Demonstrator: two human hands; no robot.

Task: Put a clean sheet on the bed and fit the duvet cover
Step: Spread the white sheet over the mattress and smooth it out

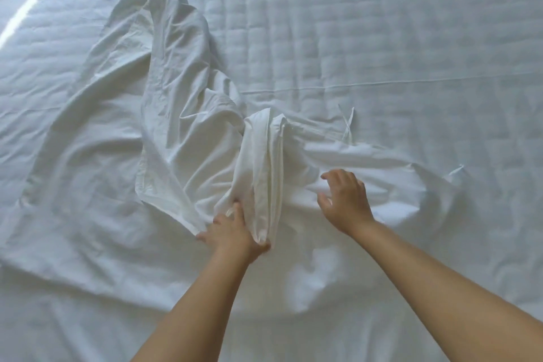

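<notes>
Down from the head camera: gripping a bunched fold of the wrinkled white cotton duvet cover (176, 97) with the left hand (232, 229), fingers (236, 211) curled tight into the cloth, near the middle of the white quilted bed (382, 23); reaching with the right hand (343, 200) just beside that fold, fingers (338, 175) spread apart and holding nothing, touching the cloth or just above it, hard to tell which. Probably hunting for the cover's opening near the thin white fabric ties (348, 123). Could go wrong by tugging the wrong layer: twisting the cover further, or burying the corner inside the bunch.
</notes>
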